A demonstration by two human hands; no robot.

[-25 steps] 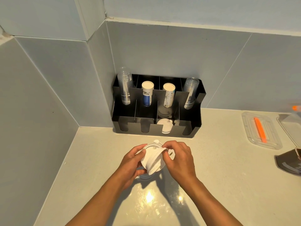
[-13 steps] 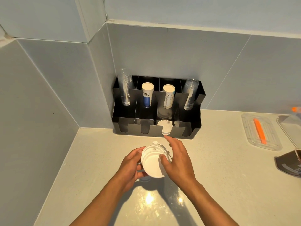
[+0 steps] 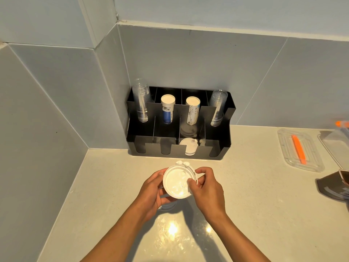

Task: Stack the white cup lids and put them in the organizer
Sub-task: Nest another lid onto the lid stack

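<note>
White plastic fills the space between our hands: a stack of white cup lids (image 3: 177,183) held above the tabletop (image 3: 264,214), just in front of the black organizer (image 3: 224,142). Our left hand (image 3: 151,191) cups the stack from the left side and below, its fingers curled around the rim. Our right hand (image 3: 206,186) pinches the right edge, thumb on the face we see and fingers behind. How many lids are nested we cannot tell, though small tabs stick out at the top of the stack.

We judge the stacking to be about finished and the placing still to come. One white lid (image 3: 188,147) already stands on edge in a front compartment of the organizer, the third slot from the left. The other front slots look dark and seem empty. The back row holds clear cups and two paper cup stacks. No loose white lids show on the tabletop, so what is left appears to be carrying this stack forward and setting it into a front slot.
</note>
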